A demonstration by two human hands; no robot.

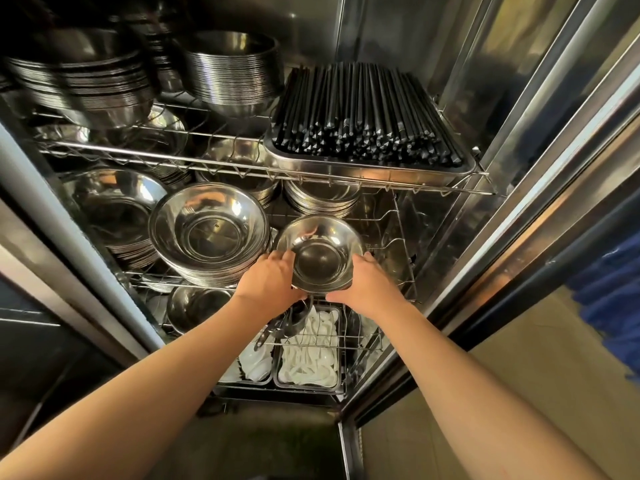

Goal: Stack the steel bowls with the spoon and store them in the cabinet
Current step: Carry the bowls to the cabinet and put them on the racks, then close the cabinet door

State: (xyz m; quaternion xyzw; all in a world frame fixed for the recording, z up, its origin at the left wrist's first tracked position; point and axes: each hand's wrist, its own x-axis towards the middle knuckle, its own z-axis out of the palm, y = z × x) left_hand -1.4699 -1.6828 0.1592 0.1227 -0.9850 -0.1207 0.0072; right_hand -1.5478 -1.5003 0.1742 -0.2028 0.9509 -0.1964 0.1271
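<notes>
A small stack of steel bowls (320, 251) is held between both my hands at the front of the cabinet's middle wire shelf (405, 244). My left hand (268, 280) grips the stack's left side. My right hand (369, 284) grips its right side. The top bowl is empty and shiny. No spoon shows inside it. Just left stands a tall stack of larger steel bowls (209, 233).
The top rack (242, 164) carries more bowl stacks and a steel tray of black chopsticks (367, 116). The bottom rack holds trays of white spoons (310, 355) and a bowl (194, 306). The open cabinet door (540, 168) stands at right, a blue cloth (613, 299) beyond it.
</notes>
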